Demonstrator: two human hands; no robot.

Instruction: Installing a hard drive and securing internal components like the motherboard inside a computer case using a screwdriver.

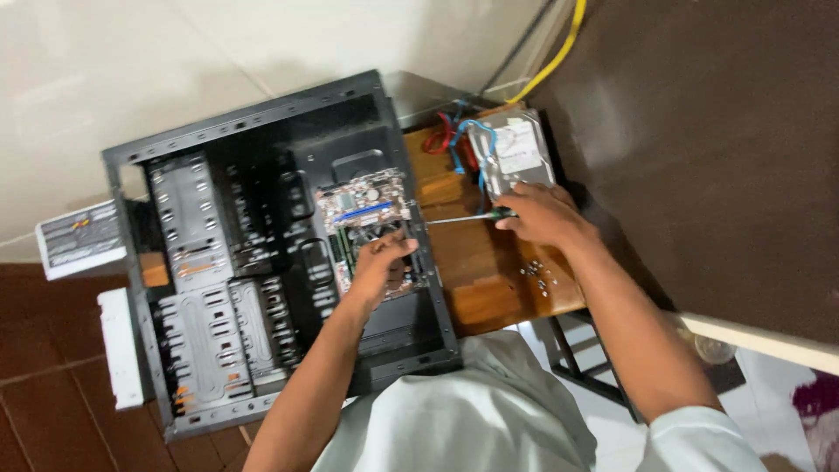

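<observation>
My left hand (377, 262) presses motherboard (371, 232) in case (262, 253); right hand (537, 214) grip clenched on screwdriver (463, 217).
Board looks thin, stiff, fragile: I'd hold edges; left grip flat, grasping nothing; screws (535, 275) at 5 o'clock on counter (489, 280).

White rectangular label (519, 147) on hard drive, white-edged dark label (80, 236) left of case

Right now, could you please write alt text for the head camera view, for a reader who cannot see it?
A person's left hand rests on a motherboard inside an open black computer case, while the right hand holds a screwdriver. A hard drive and loose screws lie on the wooden table.
</observation>
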